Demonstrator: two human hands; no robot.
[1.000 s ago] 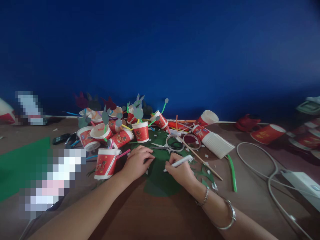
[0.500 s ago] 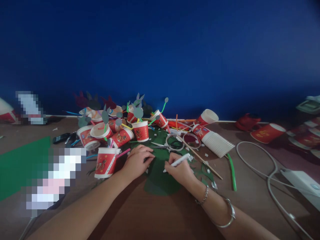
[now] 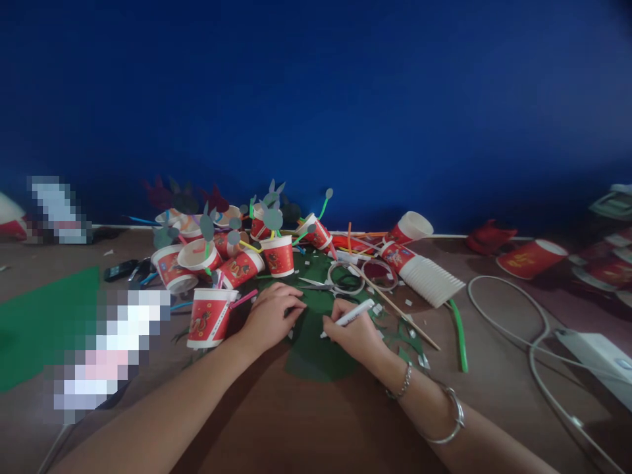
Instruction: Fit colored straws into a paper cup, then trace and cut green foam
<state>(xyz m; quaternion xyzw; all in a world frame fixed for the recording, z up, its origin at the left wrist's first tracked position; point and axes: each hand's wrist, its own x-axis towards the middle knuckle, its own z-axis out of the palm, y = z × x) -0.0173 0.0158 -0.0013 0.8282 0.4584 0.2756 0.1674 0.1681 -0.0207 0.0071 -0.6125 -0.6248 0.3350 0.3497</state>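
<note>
My right hand (image 3: 359, 337) grips a white marker (image 3: 356, 312) between thumb and fingers, its tip low over a dark green sheet of paper (image 3: 316, 363). Whether the tip touches the paper I cannot tell. My left hand (image 3: 274, 317) lies on the sheet's left side, fingers stretched out and slightly bent, holding nothing. Beyond both hands is a pair of scissors (image 3: 316, 285) with its blades pointing left. Just left of my left hand stands a red and white paper cup (image 3: 211, 318) with a pink straw. No marks are visible on the green sheet.
Several red paper cups (image 3: 277, 257) with straws and grey paper animal shapes crowd the back. A stack of cups (image 3: 419, 273) lies on its side near a wooden stick (image 3: 395, 306). Green scraps, a green straw (image 3: 459, 336), a white power strip (image 3: 595, 359) and cables are at right.
My right hand has shifted the marker very slightly to the left over the paper. My left hand stays nearly in place. The whole view has tilted a little.
</note>
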